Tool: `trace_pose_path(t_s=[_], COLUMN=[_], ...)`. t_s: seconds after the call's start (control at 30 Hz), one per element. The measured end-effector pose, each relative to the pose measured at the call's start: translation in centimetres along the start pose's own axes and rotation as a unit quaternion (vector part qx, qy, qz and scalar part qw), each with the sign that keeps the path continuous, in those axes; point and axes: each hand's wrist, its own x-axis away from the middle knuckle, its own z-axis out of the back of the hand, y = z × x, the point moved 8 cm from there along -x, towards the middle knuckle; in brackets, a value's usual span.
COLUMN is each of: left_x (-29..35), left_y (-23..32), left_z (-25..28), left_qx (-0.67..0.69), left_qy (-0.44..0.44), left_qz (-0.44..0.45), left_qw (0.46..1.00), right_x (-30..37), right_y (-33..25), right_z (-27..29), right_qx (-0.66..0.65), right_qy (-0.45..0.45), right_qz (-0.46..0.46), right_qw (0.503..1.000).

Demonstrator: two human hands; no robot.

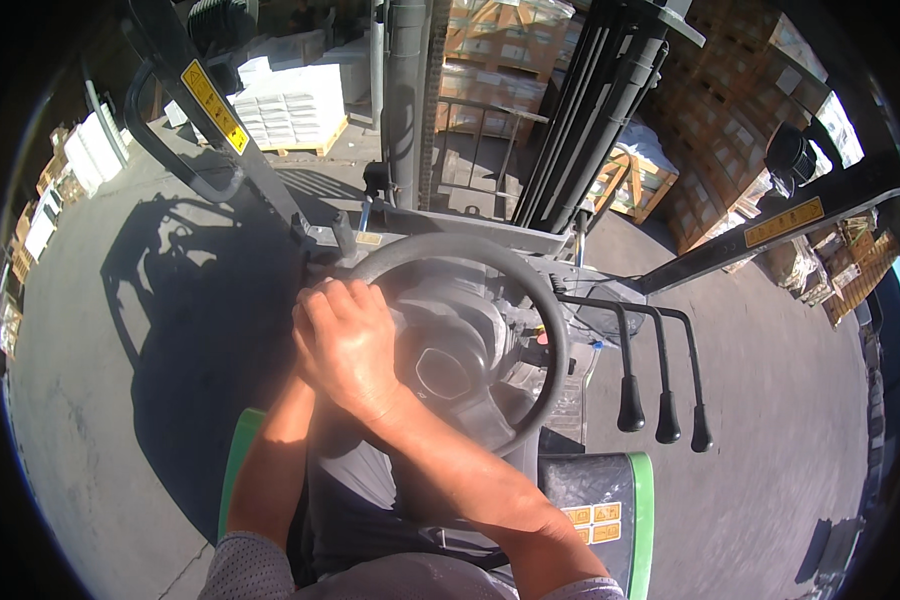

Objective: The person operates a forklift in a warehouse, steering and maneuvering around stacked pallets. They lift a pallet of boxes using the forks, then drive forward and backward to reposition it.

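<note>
A dark forklift steering wheel (559, 335) is in front of me, in the middle of the view. Both my arms reach to the left side of its rim. My right hand (350, 345) crosses over from the right, with its fingers curled closed at the rim. Under and beside it is my left hand (305, 362), mostly covered, so its fingers do not show. Right of the wheel, three black hydraulic levers (662, 385) with dark knobs stand untouched. The steering column (448, 370) has a rounded grey cover.
Ahead rises the forklift mast (402, 110), with a load backrest behind it. White stacked packages (288, 105) sit on a pallet at far left. Tall stacks of crates (715, 130) stand at far right. Grey concrete floor (760, 380) surrounds the truck, whose shadow falls at left.
</note>
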Motion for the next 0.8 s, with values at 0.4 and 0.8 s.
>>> trace_pose_path(t_s=[0.4, 0.8], left_x=[-0.6, -1.4], left_y=[-0.3, 0.1], left_z=[-0.2, -1.0], left_qx=[-0.014, 0.003], left_qy=[0.06, 0.048], left_qz=[0.057, 0.064], left_qw=[0.997, 0.997], right_x=[9.2, 8.8], right_y=[-2.1, -0.8], right_z=[1.4, 1.3], right_qx=[-0.076, -0.103], right_qy=[-0.129, -0.117], right_qz=[0.018, 0.014], right_qw=[0.989, 0.988])
